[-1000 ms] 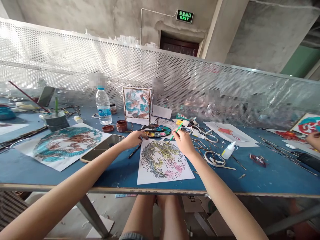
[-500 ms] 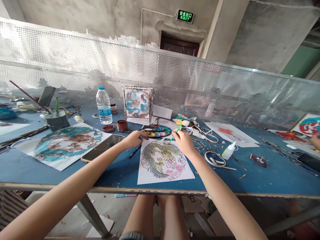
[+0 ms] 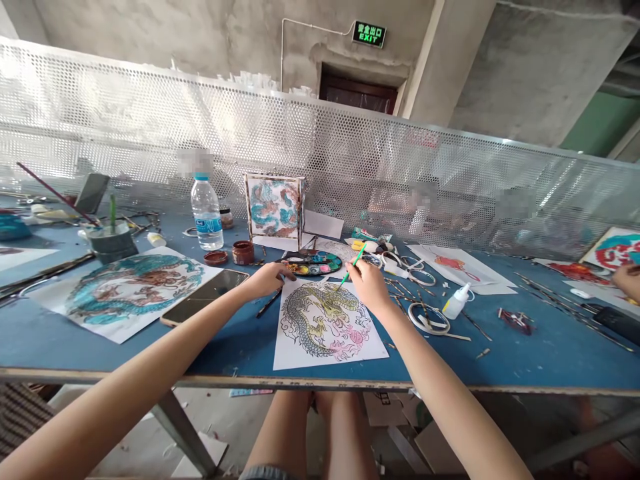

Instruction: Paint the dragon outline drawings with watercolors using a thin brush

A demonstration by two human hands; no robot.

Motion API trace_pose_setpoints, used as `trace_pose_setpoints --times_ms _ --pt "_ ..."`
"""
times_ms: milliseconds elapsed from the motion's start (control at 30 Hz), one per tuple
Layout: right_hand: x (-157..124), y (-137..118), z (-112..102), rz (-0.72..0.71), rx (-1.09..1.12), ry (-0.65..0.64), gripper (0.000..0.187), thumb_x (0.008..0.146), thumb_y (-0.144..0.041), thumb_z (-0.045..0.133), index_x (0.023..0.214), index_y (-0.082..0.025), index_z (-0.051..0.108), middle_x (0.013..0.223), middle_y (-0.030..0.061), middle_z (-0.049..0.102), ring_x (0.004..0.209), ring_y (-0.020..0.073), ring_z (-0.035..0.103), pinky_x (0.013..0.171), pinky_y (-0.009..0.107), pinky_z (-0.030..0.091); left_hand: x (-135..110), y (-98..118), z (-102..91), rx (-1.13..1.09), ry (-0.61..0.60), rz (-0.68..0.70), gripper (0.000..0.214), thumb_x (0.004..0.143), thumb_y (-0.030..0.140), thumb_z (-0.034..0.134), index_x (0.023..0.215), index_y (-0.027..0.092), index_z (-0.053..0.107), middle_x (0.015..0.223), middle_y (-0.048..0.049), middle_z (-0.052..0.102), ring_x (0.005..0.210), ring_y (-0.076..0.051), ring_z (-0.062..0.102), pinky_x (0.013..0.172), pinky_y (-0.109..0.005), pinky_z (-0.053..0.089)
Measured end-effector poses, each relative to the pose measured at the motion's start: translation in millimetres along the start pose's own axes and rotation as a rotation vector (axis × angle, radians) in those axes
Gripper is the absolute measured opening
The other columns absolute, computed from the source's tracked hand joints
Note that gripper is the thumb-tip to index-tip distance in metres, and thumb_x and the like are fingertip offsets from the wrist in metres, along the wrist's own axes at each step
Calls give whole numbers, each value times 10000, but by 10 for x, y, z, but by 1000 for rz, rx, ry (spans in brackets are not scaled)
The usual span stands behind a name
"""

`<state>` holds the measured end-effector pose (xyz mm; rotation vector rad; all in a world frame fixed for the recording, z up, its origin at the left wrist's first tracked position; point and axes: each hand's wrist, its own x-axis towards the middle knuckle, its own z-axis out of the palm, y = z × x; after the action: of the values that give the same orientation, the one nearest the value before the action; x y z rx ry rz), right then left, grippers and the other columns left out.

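Observation:
A sheet of white paper (image 3: 300,357) with a line drawing of a coiled dragon, part tinted yellow-green and pink, lies before me. In my right hand (image 3: 369,283) is a thin green paintbrush (image 3: 355,265), held slantwise with its lower tip at the drawing's upper part. My left hand (image 3: 270,279) rests at the sheet's upper left corner, fingers stretched out beside the paint palette (image 3: 320,265); whether they touch the palette I cannot tell. The palette holds several colours. Just behind my left hand stands an open brown paint jar (image 3: 243,252), its lid (image 3: 215,258) beside it.
To the left lie a phone (image 3: 200,300) and a painted dragon sheet (image 3: 123,330), with a brush pot (image 3: 113,243) behind. A water bottle (image 3: 207,213) and framed picture (image 3: 275,208) stand farther back. At right are a glue bottle (image 3: 456,303), tape coils (image 3: 427,320) and another person's hand (image 3: 629,279).
The brush tip has shifted slightly left and down over the drawing. My left hand stays in place, and the whole view has moved very slightly.

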<state>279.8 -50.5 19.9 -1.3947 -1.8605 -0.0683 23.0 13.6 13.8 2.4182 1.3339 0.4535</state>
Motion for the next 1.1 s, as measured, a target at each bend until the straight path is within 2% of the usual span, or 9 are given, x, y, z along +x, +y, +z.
trace_pose_setpoints --times_ms 167,267,367,467,633,867,1000,1100 --pt "23 28 -68 67 -171 73 287 879 -311 378 679 -185 541 592 60 604 557 182 560 503 254 292 1 7 1 -23 0 -4 439 606 98 421 943 164 695 1059 -43 642 895 -205 604 793 -243 486" --pt "20 20 -67 34 -96 88 280 893 -305 355 731 -179 545 641 65 623 607 186 582 550 254 333 2 5 -2 -25 -4 -15 431 613 116 421 942 170 694 1056 -41 644 897 -209 602 767 -243 498" --pt "7 -3 -37 -31 11 35 263 909 -292 327 825 -170 544 724 67 641 681 182 601 611 249 374 0 7 -8 -20 -3 -7 433 613 124 415 938 177 696 1049 -40 646 886 -206 604 733 -234 505" --pt "-1 -8 -29 -41 -33 -9 271 912 -288 318 832 -169 548 741 73 638 702 190 596 613 256 381 -8 19 -16 -19 3 -7 436 612 115 407 933 169 697 1038 -44 649 864 -199 611 724 -225 501" --pt "5 25 -62 -70 -123 74 284 913 -280 312 843 -161 561 809 100 642 795 214 586 668 280 392 -14 23 -21 -36 -5 -9 440 614 116 415 951 174 693 1054 -43 643 884 -207 606 720 -227 500" --pt "-25 -33 -38 -199 -6 -91 254 915 -277 339 825 -189 561 798 55 630 757 177 576 658 256 396 -18 30 -28 7 2 6 439 622 124 410 952 174 695 1031 -43 652 878 -216 602 741 -254 495" --pt "-17 -23 -55 -177 0 -6 250 916 -274 333 858 -183 559 828 64 629 828 189 568 715 267 397 -20 37 -25 5 5 8 445 613 114 401 942 168 695 1038 -44 649 868 -208 604 721 -240 492" --pt "-10 -13 -51 -173 -11 -28 251 914 -277 336 840 -185 557 832 65 629 827 191 564 710 270 394 -14 25 -18 14 3 10 450 611 115 400 946 173 694 1036 -44 648 858 -200 600 701 -231 489"
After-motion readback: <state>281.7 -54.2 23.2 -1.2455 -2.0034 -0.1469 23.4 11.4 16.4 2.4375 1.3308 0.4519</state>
